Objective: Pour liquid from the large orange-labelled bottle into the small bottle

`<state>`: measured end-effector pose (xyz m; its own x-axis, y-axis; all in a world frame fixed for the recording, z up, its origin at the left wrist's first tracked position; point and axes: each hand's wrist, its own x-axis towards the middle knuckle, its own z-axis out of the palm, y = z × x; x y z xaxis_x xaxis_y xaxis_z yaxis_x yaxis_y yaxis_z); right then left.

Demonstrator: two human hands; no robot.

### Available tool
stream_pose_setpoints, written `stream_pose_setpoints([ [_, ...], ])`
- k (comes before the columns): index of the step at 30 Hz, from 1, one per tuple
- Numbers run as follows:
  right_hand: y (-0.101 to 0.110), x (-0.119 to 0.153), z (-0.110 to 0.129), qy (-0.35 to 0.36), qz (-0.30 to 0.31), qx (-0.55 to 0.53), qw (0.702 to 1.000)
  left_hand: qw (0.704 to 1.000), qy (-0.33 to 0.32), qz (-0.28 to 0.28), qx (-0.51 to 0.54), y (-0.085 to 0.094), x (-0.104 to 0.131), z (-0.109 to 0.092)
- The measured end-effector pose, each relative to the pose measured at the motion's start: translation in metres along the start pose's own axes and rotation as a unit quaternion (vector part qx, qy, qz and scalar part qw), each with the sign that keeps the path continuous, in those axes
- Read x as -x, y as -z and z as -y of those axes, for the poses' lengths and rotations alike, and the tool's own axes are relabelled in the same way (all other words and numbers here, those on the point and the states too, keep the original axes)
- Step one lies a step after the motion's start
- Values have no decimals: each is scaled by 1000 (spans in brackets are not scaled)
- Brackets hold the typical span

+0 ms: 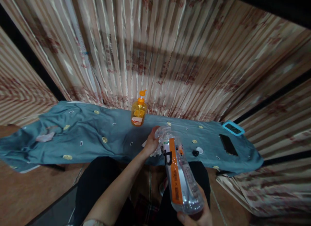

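Left of centre, our left hand was closed around the neck of the clear bottle, which lay tilted across the lower middle of the frame. At the bottom right, our right hand gripped its base, while the orange pump bottle stood on the blue cloth above, with a black phone further right.

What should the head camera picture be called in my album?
Two hands hold a clear bottle near orange soap.
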<state>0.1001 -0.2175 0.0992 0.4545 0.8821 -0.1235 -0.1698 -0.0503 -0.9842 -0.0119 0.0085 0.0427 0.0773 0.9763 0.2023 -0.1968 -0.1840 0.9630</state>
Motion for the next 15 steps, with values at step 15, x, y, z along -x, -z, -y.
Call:
stream_pose_setpoints([
  [15,-13,1,7,-18,-16,-68,997,998,-13,34,-51,10,-5,-5],
])
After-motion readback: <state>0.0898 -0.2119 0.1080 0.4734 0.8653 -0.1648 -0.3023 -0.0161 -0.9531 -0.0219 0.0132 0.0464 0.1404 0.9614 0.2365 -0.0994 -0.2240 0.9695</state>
